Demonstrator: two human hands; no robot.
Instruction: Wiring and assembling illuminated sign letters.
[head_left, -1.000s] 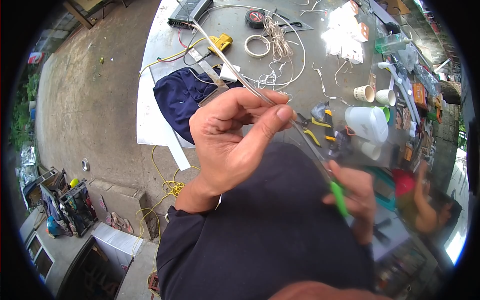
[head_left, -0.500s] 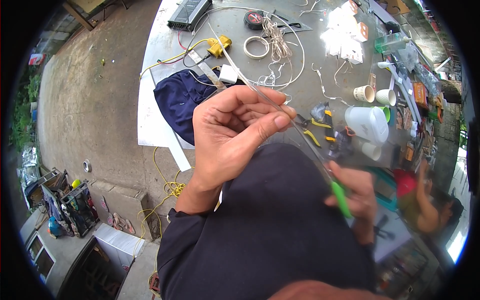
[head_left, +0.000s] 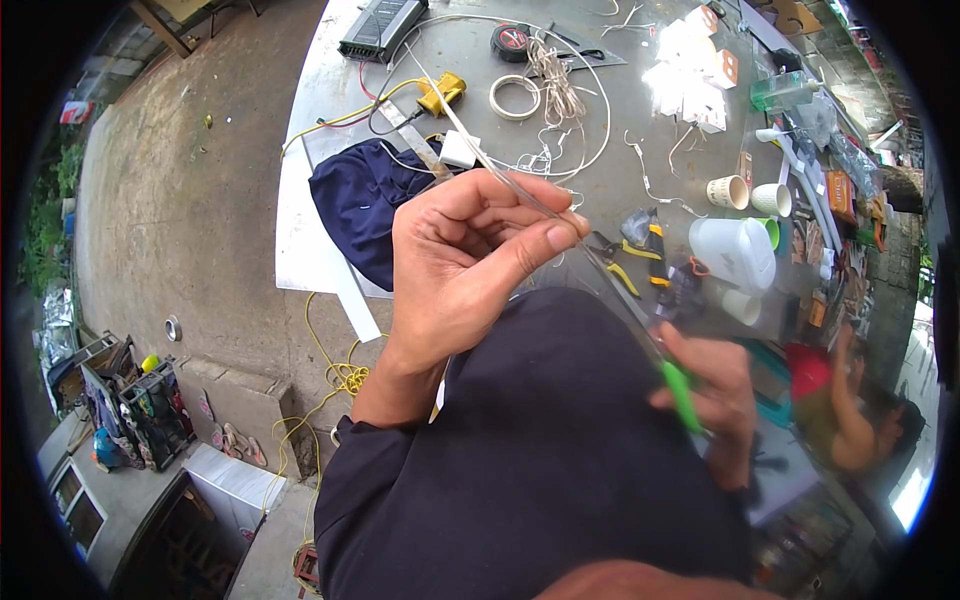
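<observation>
My left hand (head_left: 460,265) pinches a thin, clear-whitish cable (head_left: 447,105) between thumb and forefinger, the other fingers curled. From there the cable slants up and left over the table, and its other side runs down toward my right hand (head_left: 722,385). That hand, smeared by motion, is closed round a green-handled tool (head_left: 680,396). A thin greyish length reaches from the green handle toward my left fingertips; whether it is blade, cable or both is too blurred to tell. Just beyond my left fingertips lie yellow-and-black pliers (head_left: 655,250).
On the metal table (head_left: 640,110) lie a dark blue cloth (head_left: 350,200), a yellow socket block (head_left: 440,92), a tape roll (head_left: 514,97), a tape measure (head_left: 510,40), cups (head_left: 727,190) and a white plastic container (head_left: 730,252). Another person (head_left: 850,420) sits at the right.
My left hand and the cable have barely shifted in the view. Both hands keep the same hold, and the right one is blurred in both frames.
</observation>
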